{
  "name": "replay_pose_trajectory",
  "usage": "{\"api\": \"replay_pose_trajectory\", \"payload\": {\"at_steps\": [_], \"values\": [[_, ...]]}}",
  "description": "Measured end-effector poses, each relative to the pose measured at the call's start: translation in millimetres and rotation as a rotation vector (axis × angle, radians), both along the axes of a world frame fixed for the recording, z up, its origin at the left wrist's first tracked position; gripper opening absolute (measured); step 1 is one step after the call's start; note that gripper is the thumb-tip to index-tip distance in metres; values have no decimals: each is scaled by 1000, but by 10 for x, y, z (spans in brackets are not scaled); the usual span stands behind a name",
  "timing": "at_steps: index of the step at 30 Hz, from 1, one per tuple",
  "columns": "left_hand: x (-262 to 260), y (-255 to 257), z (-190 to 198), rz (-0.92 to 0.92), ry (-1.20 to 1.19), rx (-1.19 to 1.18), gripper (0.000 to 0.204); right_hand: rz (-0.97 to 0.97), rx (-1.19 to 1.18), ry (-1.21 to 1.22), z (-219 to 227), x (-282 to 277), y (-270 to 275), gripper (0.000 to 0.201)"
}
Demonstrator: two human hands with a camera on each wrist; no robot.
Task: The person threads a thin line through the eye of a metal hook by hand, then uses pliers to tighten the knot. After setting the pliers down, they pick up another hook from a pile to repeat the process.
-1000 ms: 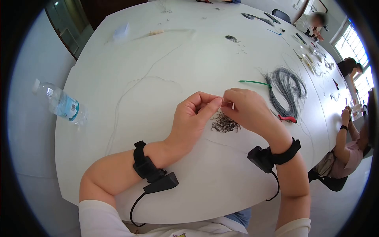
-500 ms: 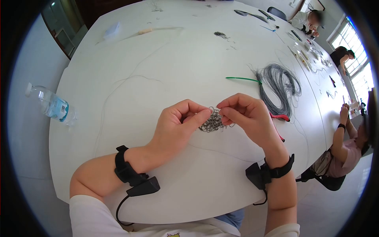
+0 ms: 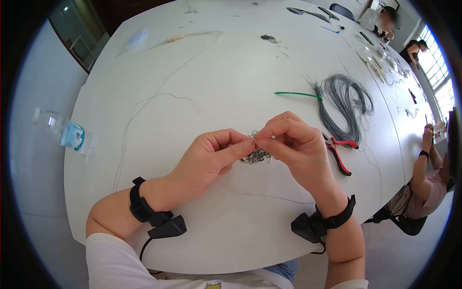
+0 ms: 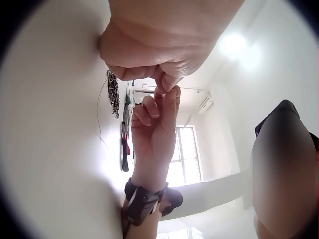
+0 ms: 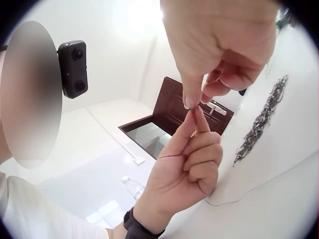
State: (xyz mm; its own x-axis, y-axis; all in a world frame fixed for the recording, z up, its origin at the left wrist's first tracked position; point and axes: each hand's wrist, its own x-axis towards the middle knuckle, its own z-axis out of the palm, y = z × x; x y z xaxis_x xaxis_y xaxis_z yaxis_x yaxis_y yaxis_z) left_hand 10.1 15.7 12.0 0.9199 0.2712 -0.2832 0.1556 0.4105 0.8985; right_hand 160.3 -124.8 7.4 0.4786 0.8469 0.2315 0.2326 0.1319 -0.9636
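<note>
Below the fingertips on the white table (image 3: pixel 231 231) lies a pile of small dark curved metal fish hooks (image 3: pixel 256 156). My left hand (image 3: pixel 211 151) pinches between thumb and forefinger, its other fingers curled in. Thumb and forefinger of my right hand (image 3: pixel 296 144) meet them tip to tip, just above the pile in the head view. A tiny dark thing (image 5: pixel 193 109) shows between the fingertips in the right wrist view, mostly hidden by them; I cannot tell what it is. In the left wrist view the pile (image 4: pixel 113 94) hangs at the side of the joined hands.
Red-handled pliers (image 3: pixel 342 161) and a bundle of grey line (image 3: pixel 344 108) with a green tie (image 3: pixel 296 94) lie to the right. Thin loose strands (image 3: pixel 154 98) cross the table. A water bottle (image 3: pixel 67 132) is at left, a smaller hook pile (image 3: pixel 269 38) farther back. Other people sit along the right.
Both hands have shifted slightly left and down in the head view. Their fingertips parted a little half a second ago and now meet again. More of the pliers shows.
</note>
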Motion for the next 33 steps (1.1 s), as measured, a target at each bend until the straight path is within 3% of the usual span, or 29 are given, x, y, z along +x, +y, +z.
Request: {"api": "replay_pose_trajectory", "payload": {"at_steps": [4,6,8,15,19,21,25,33], "values": [[4,-3,18,25,7,-11,12,-49,1,-156,103,-18,-11,7],[4,-21,15,58,13,-5,12,-117,-12,-422,169,15,-41,8],[9,-43,-36,75,-66,188,13,-134,-16,-479,234,-2,-55,8],[3,-53,-116,73,-60,303,12,-108,-23,-838,194,-4,-61,10],[7,-70,-71,117,-86,208,12,-156,-66,-629,301,-54,-91,8],[5,-75,-81,129,-87,191,13,-118,-161,-268,355,-82,-107,7],[1,-80,-77,132,-105,172,13,-12,-209,-315,278,-129,-80,7],[7,-83,-70,121,-104,169,14,-27,-106,-379,226,-63,-106,8]]}}
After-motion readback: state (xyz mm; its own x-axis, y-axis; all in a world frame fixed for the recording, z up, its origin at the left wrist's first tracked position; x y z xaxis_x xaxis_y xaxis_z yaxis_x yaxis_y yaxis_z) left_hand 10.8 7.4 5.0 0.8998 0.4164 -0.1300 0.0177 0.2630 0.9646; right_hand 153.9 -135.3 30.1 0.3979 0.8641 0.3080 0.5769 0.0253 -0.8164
